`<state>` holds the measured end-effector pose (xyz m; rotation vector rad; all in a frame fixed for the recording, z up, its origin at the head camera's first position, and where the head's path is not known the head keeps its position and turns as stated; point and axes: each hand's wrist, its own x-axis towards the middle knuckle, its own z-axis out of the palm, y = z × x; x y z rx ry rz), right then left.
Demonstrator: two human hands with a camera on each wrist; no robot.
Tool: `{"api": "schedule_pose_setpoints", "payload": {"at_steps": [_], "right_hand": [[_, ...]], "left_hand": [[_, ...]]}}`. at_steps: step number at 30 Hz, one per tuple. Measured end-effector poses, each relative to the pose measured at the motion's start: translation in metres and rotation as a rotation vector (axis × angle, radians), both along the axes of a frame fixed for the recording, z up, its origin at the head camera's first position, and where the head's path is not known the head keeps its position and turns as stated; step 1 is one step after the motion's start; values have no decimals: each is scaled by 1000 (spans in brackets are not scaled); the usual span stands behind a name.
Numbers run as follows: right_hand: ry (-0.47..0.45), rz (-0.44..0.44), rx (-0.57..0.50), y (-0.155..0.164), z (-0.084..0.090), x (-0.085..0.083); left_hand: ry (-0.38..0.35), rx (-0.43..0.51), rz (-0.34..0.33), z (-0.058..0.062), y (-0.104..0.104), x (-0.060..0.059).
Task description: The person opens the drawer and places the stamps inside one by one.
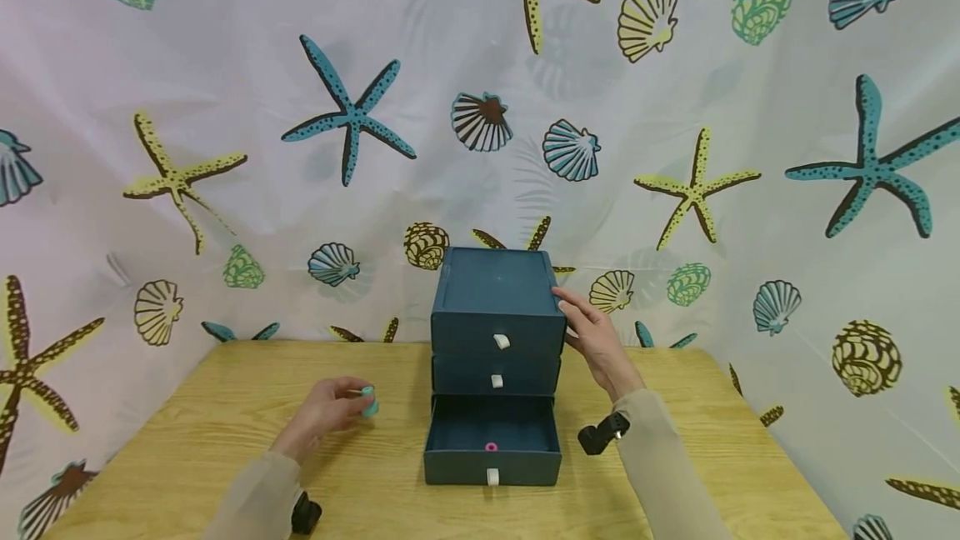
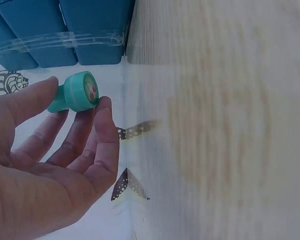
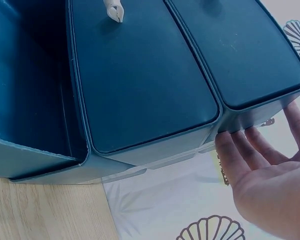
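My left hand (image 1: 330, 408) is left of the drawer cabinet, above the table. Its thumb and fingertips pinch a small turquoise toy stamp (image 2: 81, 92) with a red picture on its round face. The dark blue drawer cabinet (image 1: 498, 282) has stacked drawers with white pull tabs. Against the cabinet's right side rests my right hand (image 1: 596, 344). Its extended fingers (image 3: 257, 150) touch the side wall near the top in the right wrist view. The bottom drawer (image 1: 457, 467) is pulled out, and a small pink round piece (image 1: 491, 447) lies inside. The drawers above are closed.
The light wooden table (image 1: 247, 390) carries the cabinet near its back edge. Behind it hangs a white curtain (image 1: 420, 207) printed with starfish and shells. Clear tape (image 2: 55, 41) runs along the cabinet's side.
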<state>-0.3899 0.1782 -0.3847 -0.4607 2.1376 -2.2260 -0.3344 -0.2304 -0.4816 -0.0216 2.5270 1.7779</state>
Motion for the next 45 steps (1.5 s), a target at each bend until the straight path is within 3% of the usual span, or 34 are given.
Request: {"api": "schedule_pose_setpoints", "payload": {"at_steps": [11,19,33,45], "right_hand": [[-13,-5,3,0,-3,0],[-4,14,-3,1,6,-3],[-13,10,0,0,0,-3],[-5,7,-1,-1,0,-2]], "left_hand": [[35,27,-6,3,6,7],[56,56,3,12,18,6],[140,85,-53,20,44,15],[132,114,-103,24,53,15]]}}
